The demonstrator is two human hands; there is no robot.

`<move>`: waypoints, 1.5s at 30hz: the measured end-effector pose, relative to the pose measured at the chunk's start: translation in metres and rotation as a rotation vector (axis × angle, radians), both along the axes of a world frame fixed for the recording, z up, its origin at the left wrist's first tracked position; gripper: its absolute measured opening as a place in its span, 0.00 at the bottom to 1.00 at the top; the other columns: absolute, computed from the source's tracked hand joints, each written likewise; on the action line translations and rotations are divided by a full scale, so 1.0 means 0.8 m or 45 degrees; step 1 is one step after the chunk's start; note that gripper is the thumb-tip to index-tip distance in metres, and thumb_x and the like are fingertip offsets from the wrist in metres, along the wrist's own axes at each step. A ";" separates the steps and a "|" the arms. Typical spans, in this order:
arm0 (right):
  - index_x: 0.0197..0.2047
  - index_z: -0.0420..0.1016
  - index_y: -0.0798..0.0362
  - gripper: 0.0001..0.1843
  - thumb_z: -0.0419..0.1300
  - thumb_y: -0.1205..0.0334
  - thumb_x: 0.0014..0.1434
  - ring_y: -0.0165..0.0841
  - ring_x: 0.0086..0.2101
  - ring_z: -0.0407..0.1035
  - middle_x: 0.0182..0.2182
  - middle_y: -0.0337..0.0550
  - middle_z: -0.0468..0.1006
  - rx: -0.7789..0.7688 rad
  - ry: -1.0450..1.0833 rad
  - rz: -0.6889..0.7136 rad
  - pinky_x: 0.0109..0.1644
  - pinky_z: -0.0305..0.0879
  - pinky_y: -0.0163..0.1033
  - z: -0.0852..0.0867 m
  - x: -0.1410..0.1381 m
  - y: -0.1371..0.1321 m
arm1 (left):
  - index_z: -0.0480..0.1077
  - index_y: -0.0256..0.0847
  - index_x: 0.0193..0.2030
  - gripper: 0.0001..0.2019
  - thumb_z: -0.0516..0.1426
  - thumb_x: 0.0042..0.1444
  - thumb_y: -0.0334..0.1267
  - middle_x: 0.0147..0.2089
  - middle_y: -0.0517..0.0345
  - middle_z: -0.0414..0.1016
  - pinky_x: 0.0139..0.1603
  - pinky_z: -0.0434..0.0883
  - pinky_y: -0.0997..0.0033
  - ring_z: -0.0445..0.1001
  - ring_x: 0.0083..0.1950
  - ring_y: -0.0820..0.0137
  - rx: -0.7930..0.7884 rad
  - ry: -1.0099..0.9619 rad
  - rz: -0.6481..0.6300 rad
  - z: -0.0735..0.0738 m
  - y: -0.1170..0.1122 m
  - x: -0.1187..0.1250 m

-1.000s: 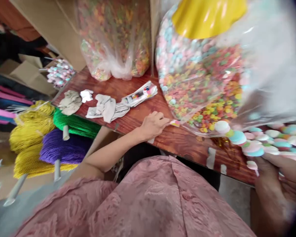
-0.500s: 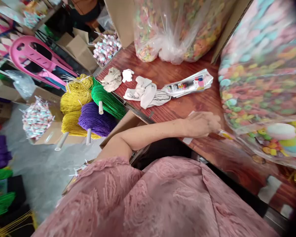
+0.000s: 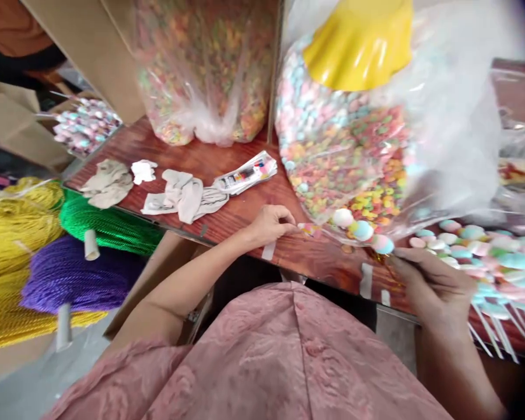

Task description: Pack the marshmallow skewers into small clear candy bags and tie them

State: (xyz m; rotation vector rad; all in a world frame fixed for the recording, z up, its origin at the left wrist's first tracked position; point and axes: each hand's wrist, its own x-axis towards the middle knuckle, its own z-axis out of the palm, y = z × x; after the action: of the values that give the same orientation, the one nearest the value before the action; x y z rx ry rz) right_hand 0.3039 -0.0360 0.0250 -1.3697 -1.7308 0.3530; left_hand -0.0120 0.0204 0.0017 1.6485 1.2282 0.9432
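Observation:
My left hand rests on the red-brown wooden table, its fingers pinched on a small pink and yellow wrapped piece at the foot of a large clear bag of colourful ring candy. My right hand is closed at the table's near edge, its fingers by a gold strand and a row of pastel round candies. More pastel lollipops on white sticks lie beside and beyond that hand.
A yellow bowl sits in the big bag. A second candy bag, crumpled cloths, tissue and a flat printed packet lie on the table. Green, purple and yellow cord spools stand left.
The view has swung back right after turning left. My right hand has come back into sight by the pastel candies. My left hand stays pinched at the same spot on the table.

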 end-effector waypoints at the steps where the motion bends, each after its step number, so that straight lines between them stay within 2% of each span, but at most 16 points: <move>1: 0.39 0.80 0.46 0.07 0.66 0.64 0.56 0.38 0.34 0.77 0.34 0.45 0.81 0.005 -0.001 0.060 0.40 0.74 0.44 0.005 0.004 0.001 | 0.75 0.35 0.25 0.07 0.66 0.47 0.36 0.27 0.59 0.77 0.32 0.67 0.76 0.72 0.29 0.75 -0.031 -0.024 0.009 0.001 0.000 0.004; 6: 0.41 0.80 0.46 0.11 0.64 0.70 0.56 0.32 0.34 0.76 0.34 0.40 0.81 0.004 -0.182 0.312 0.37 0.72 0.36 0.030 0.017 0.003 | 0.77 0.35 0.26 0.08 0.67 0.45 0.39 0.27 0.59 0.77 0.31 0.66 0.76 0.72 0.28 0.75 -0.122 -0.028 0.028 0.009 -0.002 0.022; 12: 0.47 0.77 0.47 0.18 0.61 0.76 0.56 0.31 0.36 0.75 0.38 0.41 0.80 0.135 -0.295 0.389 0.40 0.71 0.35 0.030 0.039 -0.002 | 0.77 0.35 0.25 0.08 0.67 0.46 0.38 0.26 0.60 0.75 0.29 0.65 0.77 0.70 0.27 0.76 -0.094 0.046 0.048 0.013 -0.001 0.033; 16: 0.47 0.75 0.50 0.16 0.59 0.77 0.58 0.31 0.36 0.75 0.38 0.43 0.79 0.191 -0.398 0.427 0.38 0.71 0.34 0.027 0.045 0.000 | 0.77 0.36 0.26 0.06 0.67 0.48 0.36 0.27 0.59 0.76 0.31 0.65 0.77 0.71 0.28 0.76 0.020 0.059 -0.007 0.010 -0.001 0.038; 22: 0.46 0.74 0.55 0.13 0.55 0.75 0.59 0.32 0.32 0.73 0.36 0.46 0.77 0.387 -0.791 0.426 0.28 0.65 0.34 0.033 0.046 0.010 | 0.79 0.38 0.32 0.06 0.62 0.56 0.36 0.31 0.56 0.77 0.36 0.69 0.76 0.74 0.33 0.74 0.267 0.119 -0.182 -0.004 -0.002 0.039; 25: 0.46 0.73 0.55 0.15 0.53 0.75 0.59 0.33 0.33 0.72 0.36 0.46 0.77 0.417 -0.898 0.483 0.30 0.66 0.36 0.034 0.042 0.011 | 0.80 0.38 0.35 0.09 0.60 0.59 0.39 0.33 0.54 0.77 0.38 0.70 0.74 0.75 0.34 0.73 0.339 0.149 -0.230 -0.010 -0.004 0.042; 29: 0.50 0.72 0.53 0.19 0.51 0.76 0.58 0.34 0.34 0.72 0.36 0.46 0.78 0.375 -0.868 0.532 0.33 0.67 0.37 0.026 0.028 0.010 | 0.79 0.38 0.35 0.12 0.59 0.61 0.43 0.35 0.52 0.77 0.40 0.71 0.72 0.75 0.36 0.72 0.345 0.164 -0.277 -0.014 -0.006 0.047; 33: 0.51 0.73 0.52 0.20 0.51 0.75 0.58 0.34 0.36 0.73 0.37 0.46 0.79 0.352 -0.690 0.523 0.35 0.70 0.38 0.017 0.019 0.007 | 0.78 0.38 0.36 0.12 0.58 0.62 0.43 0.34 0.52 0.76 0.40 0.71 0.72 0.74 0.37 0.71 0.361 0.181 -0.252 -0.011 -0.007 0.045; 36: 0.51 0.73 0.51 0.19 0.53 0.76 0.59 0.32 0.36 0.74 0.38 0.45 0.79 0.341 -0.553 0.481 0.36 0.71 0.36 0.016 0.017 0.005 | 0.76 0.38 0.46 0.13 0.59 0.60 0.44 0.43 0.48 0.76 0.48 0.70 0.65 0.73 0.45 0.67 0.490 0.323 -0.248 -0.004 -0.005 0.042; 38: 0.50 0.72 0.50 0.19 0.54 0.76 0.59 0.31 0.35 0.74 0.37 0.44 0.79 0.356 -0.509 0.472 0.36 0.71 0.35 0.015 0.014 0.003 | 0.74 0.38 0.51 0.17 0.60 0.59 0.44 0.51 0.45 0.74 0.54 0.67 0.59 0.69 0.51 0.62 0.581 0.460 -0.309 0.000 -0.001 0.043; 41: 0.49 0.72 0.51 0.19 0.54 0.78 0.57 0.31 0.34 0.74 0.36 0.44 0.79 0.417 -0.491 0.473 0.35 0.71 0.35 0.009 0.008 0.001 | 0.74 0.38 0.49 0.13 0.56 0.61 0.41 0.52 0.44 0.74 0.56 0.65 0.55 0.65 0.52 0.60 0.640 0.597 -0.405 0.003 0.006 0.047; 45: 0.53 0.70 0.51 0.23 0.52 0.78 0.56 0.33 0.34 0.73 0.36 0.45 0.79 0.510 -0.577 0.391 0.36 0.71 0.38 0.002 -0.003 -0.004 | 0.74 0.38 0.44 0.11 0.54 0.62 0.42 0.49 0.46 0.75 0.55 0.63 0.55 0.64 0.52 0.59 0.689 0.671 -0.422 0.003 0.010 0.049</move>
State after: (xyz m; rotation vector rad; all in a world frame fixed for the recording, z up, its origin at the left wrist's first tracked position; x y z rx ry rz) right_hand 0.3015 -0.0389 0.0266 -0.9349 -2.2451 -0.1542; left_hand 0.0273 0.0281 0.0044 2.5600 1.0157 0.6816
